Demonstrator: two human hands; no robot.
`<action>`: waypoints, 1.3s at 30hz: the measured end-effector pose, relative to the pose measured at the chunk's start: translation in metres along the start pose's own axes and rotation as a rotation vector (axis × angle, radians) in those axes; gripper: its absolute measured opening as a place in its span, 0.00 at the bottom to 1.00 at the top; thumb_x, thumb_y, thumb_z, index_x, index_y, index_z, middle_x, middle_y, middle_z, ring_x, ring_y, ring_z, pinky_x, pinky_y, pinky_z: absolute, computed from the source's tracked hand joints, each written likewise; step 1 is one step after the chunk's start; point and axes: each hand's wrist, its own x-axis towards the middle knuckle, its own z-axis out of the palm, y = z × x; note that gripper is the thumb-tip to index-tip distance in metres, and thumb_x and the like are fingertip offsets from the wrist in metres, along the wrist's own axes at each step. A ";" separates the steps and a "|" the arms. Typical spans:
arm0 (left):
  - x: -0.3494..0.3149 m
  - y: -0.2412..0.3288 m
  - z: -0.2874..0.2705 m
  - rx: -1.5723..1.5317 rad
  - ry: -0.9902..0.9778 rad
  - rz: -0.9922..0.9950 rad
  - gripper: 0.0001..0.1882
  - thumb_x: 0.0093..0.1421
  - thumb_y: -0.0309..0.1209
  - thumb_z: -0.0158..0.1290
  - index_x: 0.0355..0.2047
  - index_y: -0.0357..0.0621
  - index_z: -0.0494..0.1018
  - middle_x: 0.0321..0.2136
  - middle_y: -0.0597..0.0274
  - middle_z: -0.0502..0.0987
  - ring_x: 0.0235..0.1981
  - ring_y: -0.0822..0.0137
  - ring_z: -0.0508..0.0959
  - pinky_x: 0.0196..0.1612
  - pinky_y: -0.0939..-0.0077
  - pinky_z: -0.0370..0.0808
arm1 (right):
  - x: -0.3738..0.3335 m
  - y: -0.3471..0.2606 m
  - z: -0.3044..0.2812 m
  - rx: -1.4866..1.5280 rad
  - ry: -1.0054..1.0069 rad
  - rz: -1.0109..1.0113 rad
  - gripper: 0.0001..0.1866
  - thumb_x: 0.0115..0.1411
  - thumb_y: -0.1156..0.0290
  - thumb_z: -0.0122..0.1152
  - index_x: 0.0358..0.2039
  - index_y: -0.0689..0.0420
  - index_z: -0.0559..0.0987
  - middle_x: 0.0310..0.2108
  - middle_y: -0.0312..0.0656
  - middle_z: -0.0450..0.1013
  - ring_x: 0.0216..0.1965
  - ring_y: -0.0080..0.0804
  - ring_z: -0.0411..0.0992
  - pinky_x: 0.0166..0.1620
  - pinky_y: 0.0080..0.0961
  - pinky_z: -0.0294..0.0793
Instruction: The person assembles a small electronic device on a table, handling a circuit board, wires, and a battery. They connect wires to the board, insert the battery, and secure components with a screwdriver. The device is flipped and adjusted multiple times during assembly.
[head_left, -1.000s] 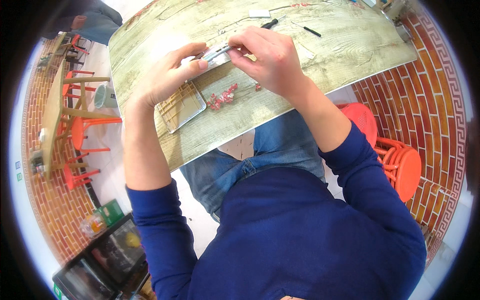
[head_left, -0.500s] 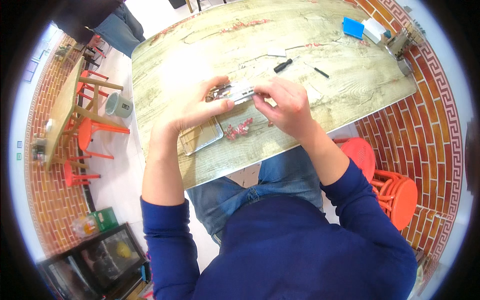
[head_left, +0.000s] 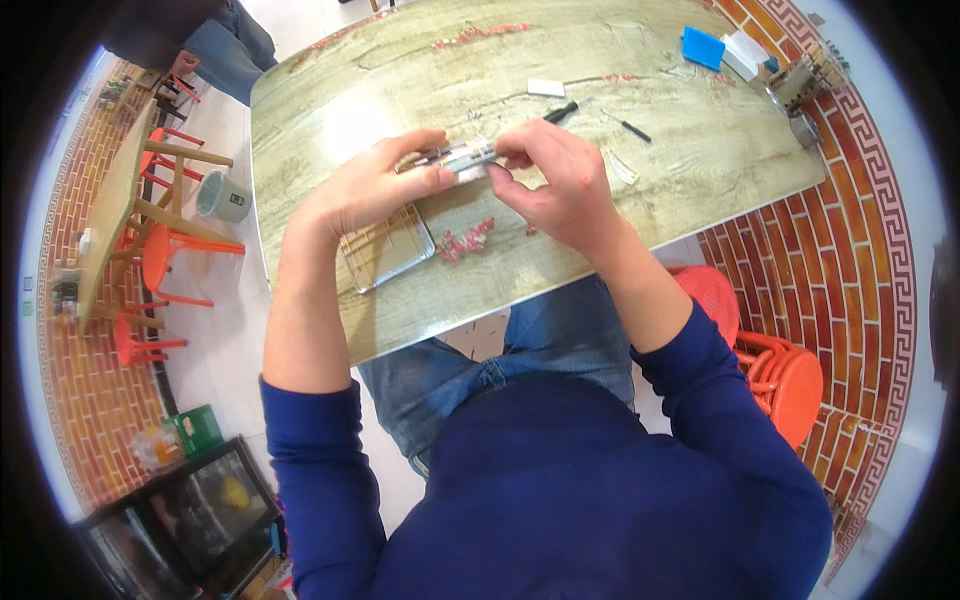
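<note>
Over the near part of the table I hold a slim silver-and-white device [head_left: 465, 158] with small coloured parts; its exact kind cannot be made out. My left hand [head_left: 365, 190] grips its left end between thumb and fingers. At the right end, my right hand [head_left: 560, 185] is closed, thumb and fingertips pinching its edge. What those fingertips hold besides the edge is hidden. Below my left hand lies a shallow rectangular frame [head_left: 405, 255] with a tan inside and a silvery rim. Beyond my right hand is a black-handled screwdriver [head_left: 562, 112], and a thinner one [head_left: 636, 131] lies to its right.
A white rectangular piece [head_left: 545, 88] and a pale strip [head_left: 624, 168] lie on the table. At the far right stand a blue box [head_left: 703, 48] and a metal holder [head_left: 798, 85]. Red stools [head_left: 795, 395] are stacked by the brick wall. Another person [head_left: 215, 50] stands at far left.
The whole view has shifted slightly, so the table sits a little higher and further left. Both hands keep hold of the device, with small finger movements of the right hand.
</note>
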 end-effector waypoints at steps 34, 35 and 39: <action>0.006 -0.009 -0.014 -0.154 0.012 -0.102 0.36 0.73 0.55 0.57 0.76 0.52 0.81 0.70 0.52 0.81 0.73 0.57 0.75 0.80 0.58 0.63 | 0.017 0.007 -0.012 0.193 -0.149 0.161 0.10 0.69 0.72 0.71 0.49 0.61 0.86 0.31 0.53 0.85 0.33 0.52 0.86 0.40 0.45 0.85; 0.006 -0.008 -0.014 -0.147 0.031 -0.127 0.36 0.73 0.55 0.57 0.76 0.52 0.81 0.70 0.52 0.81 0.73 0.57 0.75 0.80 0.58 0.63 | 0.016 0.007 -0.010 0.181 -0.130 0.163 0.10 0.69 0.72 0.71 0.48 0.60 0.86 0.31 0.53 0.85 0.33 0.54 0.86 0.40 0.46 0.85; 0.002 -0.004 -0.014 -0.133 0.044 -0.126 0.36 0.73 0.55 0.57 0.76 0.51 0.80 0.70 0.52 0.82 0.73 0.57 0.75 0.79 0.57 0.64 | 0.015 0.005 -0.004 0.074 -0.088 0.155 0.09 0.68 0.69 0.73 0.45 0.58 0.83 0.30 0.53 0.84 0.33 0.59 0.85 0.39 0.51 0.85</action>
